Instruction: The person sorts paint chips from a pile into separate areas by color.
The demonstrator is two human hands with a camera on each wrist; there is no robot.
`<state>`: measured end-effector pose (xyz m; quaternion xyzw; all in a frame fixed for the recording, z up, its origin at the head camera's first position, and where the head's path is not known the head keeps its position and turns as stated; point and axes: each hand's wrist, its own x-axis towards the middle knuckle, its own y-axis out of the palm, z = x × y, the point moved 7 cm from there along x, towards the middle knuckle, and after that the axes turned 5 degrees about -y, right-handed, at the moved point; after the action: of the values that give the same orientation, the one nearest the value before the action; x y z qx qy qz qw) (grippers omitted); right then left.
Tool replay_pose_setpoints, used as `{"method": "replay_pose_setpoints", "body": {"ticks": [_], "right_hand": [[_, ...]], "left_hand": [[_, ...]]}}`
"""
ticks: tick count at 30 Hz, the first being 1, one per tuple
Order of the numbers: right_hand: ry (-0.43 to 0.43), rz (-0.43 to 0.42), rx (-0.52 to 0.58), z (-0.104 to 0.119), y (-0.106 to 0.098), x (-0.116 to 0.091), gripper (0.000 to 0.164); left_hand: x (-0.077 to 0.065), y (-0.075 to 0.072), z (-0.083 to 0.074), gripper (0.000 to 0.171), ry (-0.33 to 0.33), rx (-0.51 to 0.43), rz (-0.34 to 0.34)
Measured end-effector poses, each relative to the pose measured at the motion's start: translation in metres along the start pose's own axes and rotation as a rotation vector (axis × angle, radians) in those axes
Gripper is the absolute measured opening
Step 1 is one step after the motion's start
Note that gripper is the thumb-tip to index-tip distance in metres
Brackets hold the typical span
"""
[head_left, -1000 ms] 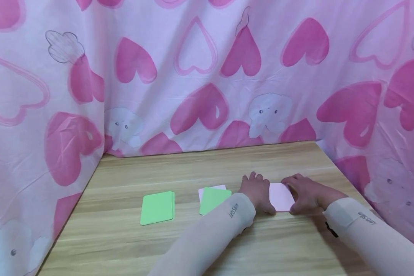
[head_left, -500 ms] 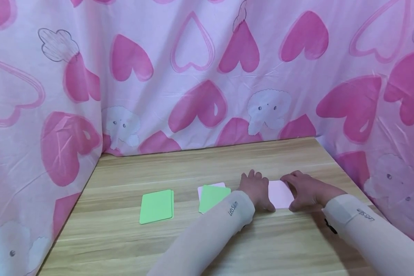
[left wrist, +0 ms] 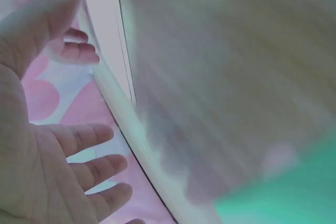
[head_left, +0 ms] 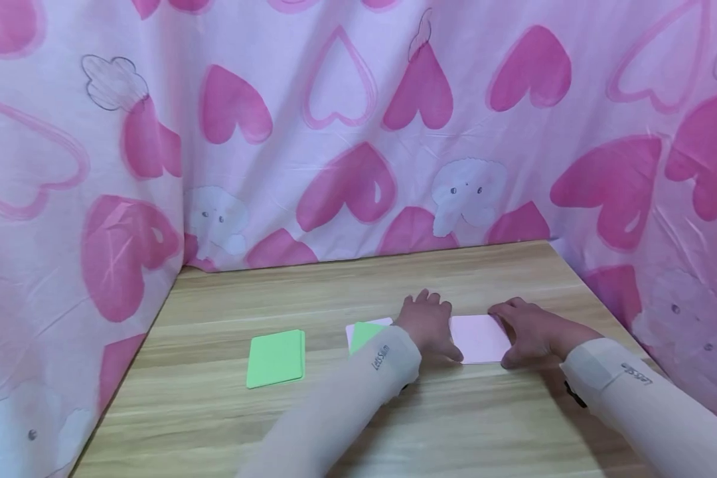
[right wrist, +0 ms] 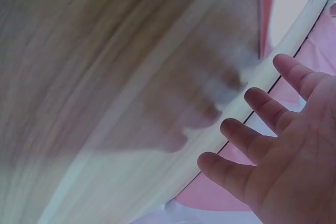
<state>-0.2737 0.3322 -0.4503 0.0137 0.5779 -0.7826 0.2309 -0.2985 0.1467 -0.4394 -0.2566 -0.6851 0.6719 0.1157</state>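
Note:
Pale pink square cards [head_left: 480, 338] lie flat on the wooden table, between the two hands. Just off their left edge is my left hand [head_left: 428, 323], its fingers spread, with nothing held. At the right edge my right hand [head_left: 532, 332] sets its thumb at the near corner and its index finger at the far corner. Straight, spread fingers [right wrist: 247, 135] show in the right wrist view. The left wrist view shows the pink cards [left wrist: 106, 24] beyond the left thumb. A green card [head_left: 363, 334] over a pink one [head_left: 364, 324] is partly covered by the left sleeve.
A small stack of green cards [head_left: 276, 358] lies to the left on the wooden table [head_left: 227, 425]. Behind and on both sides hangs a pink curtain [head_left: 346, 186] printed with hearts. The left forearm crosses the table's middle.
My left hand has slid a little left, showing more of the pink cards and covering more of the middle green card. The right hand has stayed at the right edge.

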Motion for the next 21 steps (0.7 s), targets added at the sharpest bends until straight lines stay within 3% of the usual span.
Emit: {"method": "replay_pose_setpoints", "body": {"ticks": [8,13,21], "right_hand": [[-0.01,-0.002,-0.041,0.017,0.001,0.006,0.105],[-0.056,-0.016,-0.031,0.036,-0.003,0.01,0.104],[-0.126,-0.043,-0.011,0.069,-0.006,0.022,0.104]], "left_hand": [[-0.013,-0.007,0.046,0.094,-0.012,-0.044,0.043],[-0.029,-0.015,0.074,0.101,-0.027,-0.069,0.041],[-0.055,-0.016,0.122,0.104,-0.065,-0.127,0.026]]}}
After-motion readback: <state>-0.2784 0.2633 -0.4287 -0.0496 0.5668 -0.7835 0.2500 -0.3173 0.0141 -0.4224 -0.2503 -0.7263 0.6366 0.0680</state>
